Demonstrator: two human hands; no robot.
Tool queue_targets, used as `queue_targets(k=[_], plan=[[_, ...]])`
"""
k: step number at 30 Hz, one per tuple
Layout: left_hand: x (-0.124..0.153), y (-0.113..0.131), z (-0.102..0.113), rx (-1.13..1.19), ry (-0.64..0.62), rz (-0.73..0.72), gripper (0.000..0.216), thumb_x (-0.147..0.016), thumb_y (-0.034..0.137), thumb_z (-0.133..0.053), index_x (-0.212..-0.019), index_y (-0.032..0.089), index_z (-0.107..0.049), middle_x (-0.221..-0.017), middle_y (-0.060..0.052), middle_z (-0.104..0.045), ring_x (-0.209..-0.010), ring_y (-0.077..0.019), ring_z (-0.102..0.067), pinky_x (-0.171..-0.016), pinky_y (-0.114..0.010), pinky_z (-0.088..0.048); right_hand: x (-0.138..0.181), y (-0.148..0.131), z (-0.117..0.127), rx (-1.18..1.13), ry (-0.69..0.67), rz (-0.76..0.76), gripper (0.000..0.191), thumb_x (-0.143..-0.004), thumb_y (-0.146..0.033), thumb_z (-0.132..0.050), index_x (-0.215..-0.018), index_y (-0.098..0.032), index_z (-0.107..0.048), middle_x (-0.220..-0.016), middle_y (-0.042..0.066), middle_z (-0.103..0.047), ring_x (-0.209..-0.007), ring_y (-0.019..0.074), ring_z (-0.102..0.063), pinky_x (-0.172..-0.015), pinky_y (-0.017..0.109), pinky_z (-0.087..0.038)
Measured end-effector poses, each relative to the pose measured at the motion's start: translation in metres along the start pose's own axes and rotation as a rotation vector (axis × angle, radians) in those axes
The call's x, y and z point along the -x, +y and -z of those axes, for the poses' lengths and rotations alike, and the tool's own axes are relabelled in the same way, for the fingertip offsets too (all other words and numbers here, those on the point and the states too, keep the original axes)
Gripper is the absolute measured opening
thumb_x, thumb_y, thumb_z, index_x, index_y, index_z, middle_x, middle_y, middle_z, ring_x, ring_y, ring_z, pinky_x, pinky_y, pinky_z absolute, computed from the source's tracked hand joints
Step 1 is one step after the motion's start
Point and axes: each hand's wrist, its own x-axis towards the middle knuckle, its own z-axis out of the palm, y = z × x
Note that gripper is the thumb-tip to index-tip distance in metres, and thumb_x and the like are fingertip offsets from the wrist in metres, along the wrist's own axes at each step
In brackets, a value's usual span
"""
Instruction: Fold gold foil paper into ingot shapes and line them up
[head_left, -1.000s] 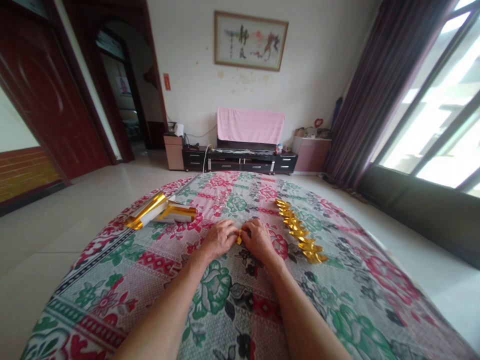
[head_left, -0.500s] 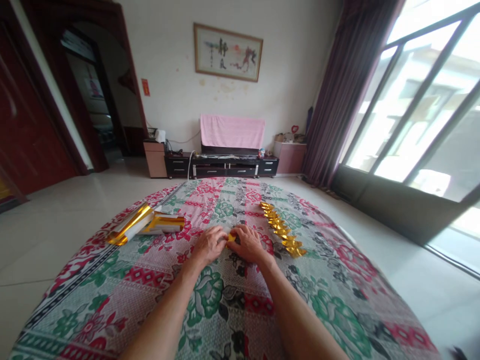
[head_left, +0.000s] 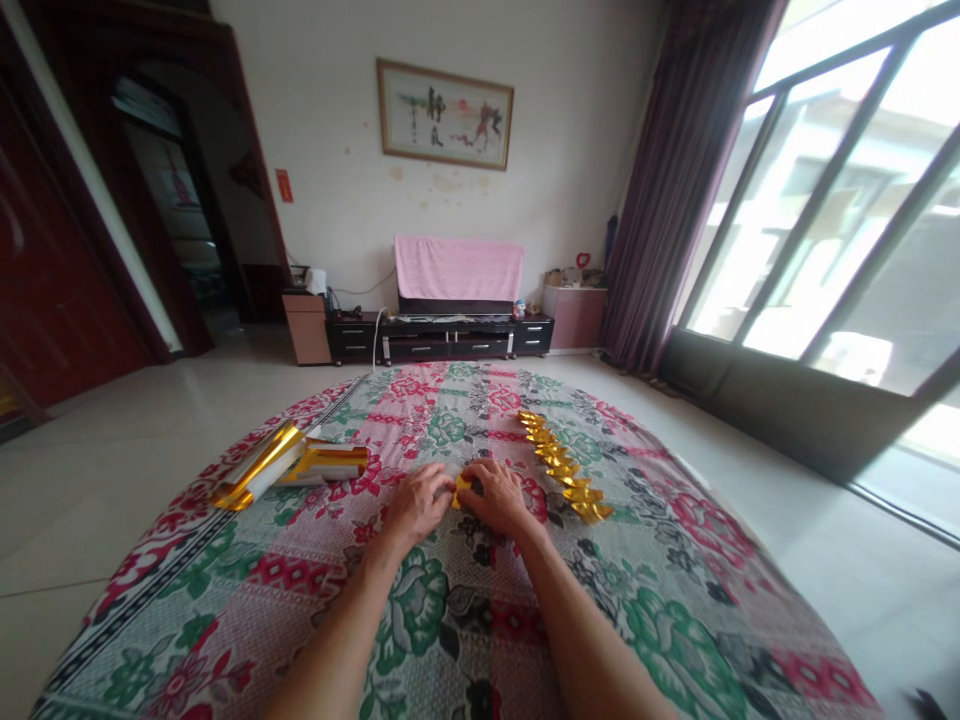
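Observation:
Between my two hands, low over the middle of the round table, is a small piece of gold foil paper (head_left: 462, 488), partly hidden by fingers. My left hand (head_left: 422, 500) closes on its left side with the fingertips bent inward. On the other side my right hand (head_left: 493, 494) grips it, thumb toward the left hand. To the right runs a slanting row of several folded gold paper pieces (head_left: 559, 463). Curled sheets of gold foil paper (head_left: 330, 463) with pale backs lie at the left.
A patterned cloth (head_left: 442, 640) in red, green and grey covers the round table. Beyond it stands a low black cabinet (head_left: 420, 348) with a pink towel (head_left: 459, 268) over something on top. A large window (head_left: 810, 220) and dark curtain (head_left: 652, 200) are at the right.
Both hands stay in nearly the same place, fingers shifted slightly on the gold paper, more of which shows between them. The camera view has tilted a little.

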Motion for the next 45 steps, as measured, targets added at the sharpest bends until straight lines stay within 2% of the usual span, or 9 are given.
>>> queue_targets(k=[7,20,24,26,29,32,34,37,45], plan=[[0.000,0.001,0.000,-0.009,-0.016,0.020,0.019,-0.074,0.017,-0.054,-0.087,0.022,-0.066,-0.111,-0.007,-0.059,-0.104,-0.0196,-0.053,-0.092,-0.034,-0.042,-0.007,-0.008,0.005,0.047,0.002,-0.113,0.017,-0.081,-0.033,-0.049,-0.090,-0.031,-0.063,-0.104,0.000,-0.056,-0.096,0.0203,-0.048,-0.079,0.033,-0.031],[0.000,0.001,0.000,0.010,-0.013,0.022,0.018,-0.074,0.018,-0.054,-0.086,0.022,-0.066,-0.110,-0.006,-0.058,-0.104,-0.0195,-0.053,-0.092,-0.034,-0.042,-0.020,-0.005,-0.002,0.076,0.064,-0.215,0.023,-0.082,-0.031,-0.045,-0.080,-0.029,-0.068,-0.090,0.004,-0.060,-0.085,0.0205,-0.049,-0.072,0.032,-0.031],[-0.001,0.001,0.000,0.002,-0.021,0.034,0.018,-0.075,0.019,-0.053,-0.087,0.023,-0.066,-0.110,-0.006,-0.058,-0.104,-0.0187,-0.053,-0.091,-0.032,-0.042,-0.019,-0.003,-0.005,0.028,0.169,-0.192,0.027,-0.083,-0.026,-0.040,-0.083,-0.026,-0.067,-0.090,0.005,-0.060,-0.085,0.0206,-0.050,-0.073,0.033,-0.034],[-0.001,0.002,0.001,0.006,-0.022,0.033,0.017,-0.076,0.020,-0.053,-0.086,0.022,-0.066,-0.109,-0.006,-0.058,-0.103,-0.0187,-0.053,-0.091,-0.032,-0.041,-0.018,-0.001,-0.007,-0.077,0.232,-0.129,0.028,-0.079,-0.014,-0.040,-0.086,-0.024,-0.066,-0.093,0.004,-0.060,-0.086,0.0184,-0.052,-0.075,0.031,-0.036],[-0.001,0.004,0.003,0.016,-0.013,0.022,0.016,-0.075,0.019,-0.053,-0.084,0.022,-0.066,-0.106,-0.005,-0.059,-0.102,-0.0182,-0.053,-0.092,-0.031,-0.041,-0.013,0.001,-0.007,-0.222,0.268,0.066,0.028,-0.069,-0.005,-0.042,-0.074,-0.020,-0.065,-0.089,0.003,-0.062,-0.087,0.0160,-0.053,-0.081,0.029,-0.037],[-0.001,0.005,0.004,0.019,-0.004,0.033,0.017,-0.075,0.018,-0.053,-0.085,0.022,-0.066,-0.103,-0.004,-0.060,-0.101,-0.0176,-0.053,-0.093,-0.031,-0.040,-0.007,0.002,-0.002,-0.333,0.153,0.295,0.022,-0.065,-0.004,-0.047,-0.067,-0.019,-0.064,-0.082,0.003,-0.063,-0.083,0.0151,-0.055,-0.082,0.029,-0.039],[0.000,0.005,0.004,0.016,-0.004,0.034,0.019,-0.075,0.018,-0.053,-0.087,0.023,-0.067,-0.104,-0.004,-0.060,-0.102,-0.0172,-0.053,-0.093,-0.031,-0.040,-0.004,0.002,0.003,-0.373,0.049,0.384,0.023,-0.062,-0.003,-0.048,-0.069,-0.019,-0.064,-0.084,0.003,-0.064,-0.082,0.0145,-0.056,-0.082,0.028,-0.041],[0.000,0.002,0.002,0.019,-0.008,0.035,0.020,-0.075,0.018,-0.053,-0.088,0.023,-0.067,-0.107,-0.004,-0.059,-0.103,-0.0171,-0.052,-0.093,-0.030,-0.041,-0.003,0.002,0.008,-0.373,-0.056,0.416,0.027,-0.063,-0.002,-0.048,-0.075,-0.019,-0.065,-0.087,0.003,-0.063,-0.083,0.0138,-0.057,-0.081,0.027,-0.042],[0.000,-0.004,0.000,0.047,-0.029,0.053,0.024,-0.077,0.016,-0.051,-0.090,0.025,-0.069,-0.114,-0.004,-0.058,-0.107,-0.0160,-0.052,-0.095,-0.029,-0.040,-0.011,0.009,0.010,-0.322,-0.152,0.417,0.019,-0.073,-0.011,-0.055,-0.079,-0.022,-0.069,-0.092,0.002,-0.063,-0.088,0.0145,-0.056,-0.084,0.028,-0.041]])
